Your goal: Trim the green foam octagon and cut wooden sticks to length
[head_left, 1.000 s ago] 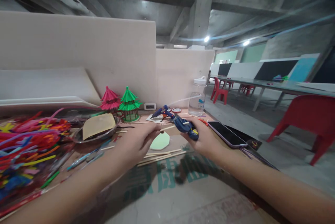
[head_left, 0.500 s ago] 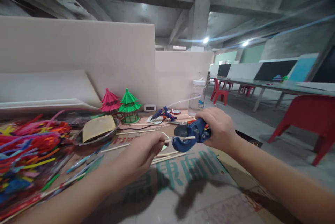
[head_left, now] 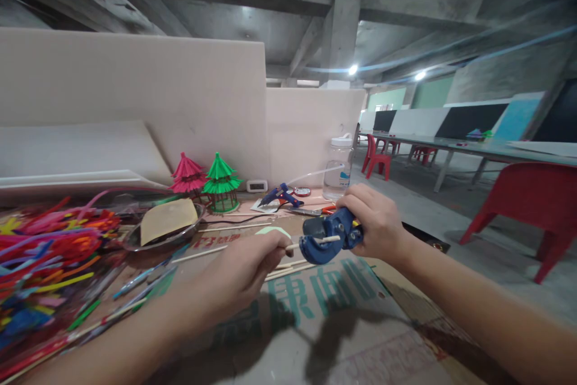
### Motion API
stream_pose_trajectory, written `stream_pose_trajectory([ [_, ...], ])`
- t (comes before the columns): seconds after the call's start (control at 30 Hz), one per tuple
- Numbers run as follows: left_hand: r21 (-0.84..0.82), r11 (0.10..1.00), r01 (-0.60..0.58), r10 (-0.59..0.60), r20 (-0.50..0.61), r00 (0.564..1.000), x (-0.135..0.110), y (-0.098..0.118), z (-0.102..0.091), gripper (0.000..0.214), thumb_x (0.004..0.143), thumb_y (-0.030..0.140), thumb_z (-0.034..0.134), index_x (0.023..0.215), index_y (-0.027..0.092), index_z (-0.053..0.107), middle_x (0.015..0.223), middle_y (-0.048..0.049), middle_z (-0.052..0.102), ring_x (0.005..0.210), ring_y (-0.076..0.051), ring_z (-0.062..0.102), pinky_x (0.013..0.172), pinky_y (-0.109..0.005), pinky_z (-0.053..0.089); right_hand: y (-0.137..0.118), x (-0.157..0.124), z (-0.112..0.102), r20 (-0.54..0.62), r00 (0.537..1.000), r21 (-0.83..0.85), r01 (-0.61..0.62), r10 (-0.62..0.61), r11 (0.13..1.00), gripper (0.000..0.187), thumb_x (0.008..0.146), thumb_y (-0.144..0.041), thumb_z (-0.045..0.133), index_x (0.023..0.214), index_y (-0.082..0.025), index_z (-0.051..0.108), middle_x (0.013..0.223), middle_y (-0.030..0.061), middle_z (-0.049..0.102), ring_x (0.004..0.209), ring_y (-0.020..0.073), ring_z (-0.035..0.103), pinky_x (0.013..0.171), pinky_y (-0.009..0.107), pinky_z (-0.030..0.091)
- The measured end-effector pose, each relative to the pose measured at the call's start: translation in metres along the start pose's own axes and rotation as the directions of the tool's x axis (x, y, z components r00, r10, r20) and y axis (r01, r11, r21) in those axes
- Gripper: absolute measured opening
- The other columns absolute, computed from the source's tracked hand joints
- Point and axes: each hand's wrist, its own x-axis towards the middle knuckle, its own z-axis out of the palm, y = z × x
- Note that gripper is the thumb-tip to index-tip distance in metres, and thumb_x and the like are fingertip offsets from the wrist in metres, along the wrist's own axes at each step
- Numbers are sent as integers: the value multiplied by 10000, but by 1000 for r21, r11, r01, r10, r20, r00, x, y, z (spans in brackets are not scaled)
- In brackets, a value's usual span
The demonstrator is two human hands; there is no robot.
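My left hand (head_left: pixel 259 259) is closed, pinching a thin wooden stick (head_left: pixel 295 247) between thumb and fingers. The stick's far end lies across the hooked jaw of a blue pipe cutter (head_left: pixel 324 247). My right hand (head_left: pixel 374 217) is wrapped round the cutter's handles, which my fingers mostly hide. The cutter's dark upper part sits just above the stick; whether its blade touches the wood I cannot tell. Several more wooden sticks (head_left: pixel 291 271) lie on the cardboard under my hands. Behind my left hand, a pale green piece (head_left: pixel 274 231) shows in part.
A blue glue gun (head_left: pixel 282 194), a water bottle (head_left: pixel 338 172) and a small white clock (head_left: pixel 256 186) stand at the back. Pink (head_left: pixel 186 175) and green (head_left: pixel 222 184) pagoda models are beside a metal bowl (head_left: pixel 130 245). Colourful pipe cleaners (head_left: pixel 54 253) heap at left. Red chair (head_left: pixel 523 205) at right.
My left hand and the stick have shifted slightly right, and the cutter's jaw has turned a little. More of the pale green piece now shows behind my left hand.
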Motion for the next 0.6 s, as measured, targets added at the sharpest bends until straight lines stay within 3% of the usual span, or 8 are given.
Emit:
stream_pose_trajectory([
  [0.23, 12, 999, 46, -46, 13, 999, -1, 6, 1, 290, 1004, 344, 267, 888, 203, 492, 732, 9, 535, 625, -131, 451, 578, -234, 336, 7, -9, 5, 31, 999, 114, -30, 27, 993, 126, 747, -216, 501, 849, -257, 563, 656, 38, 599, 632, 212, 579, 606, 318, 432],
  [0.43, 187, 972, 140, -132, -56, 990, 13, -19, -11, 290, 985, 315, 288, 954, 195, 550, 801, -29, 603, 678, -161, 524, 616, -245, 355, 11, -13, 19, 7, 996, 157, -91, 91, 983, 172, 722, -254, 506, 884, -211, 543, 765, 67, 627, 696, 227, 575, 620, 325, 439],
  [0.5, 328, 921, 210, -199, -67, 978, 17, -35, -16, 303, 977, 307, 297, 925, 182, 569, 788, -44, 623, 658, -169, 535, 599, -252, 330, 10, -21, 29, 67, 991, 183, -130, 120, 974, 233, 713, -260, 526, 936, -198, 553, 848, 85, 653, 773, 237, 597, 685, 336, 457],
  [0.6, 489, 830, 269, -287, -40, 957, 17, -65, -19, 263, 934, 288, 370, 868, 185, 603, 747, -50, 644, 608, -176, 534, 564, -261, 289, 5, -36, 47, 271, 948, 137, -208, 165, 968, 306, 711, -267, 560, 1003, -174, 567, 962, 113, 673, 869, 251, 610, 764, 354, 463],
])
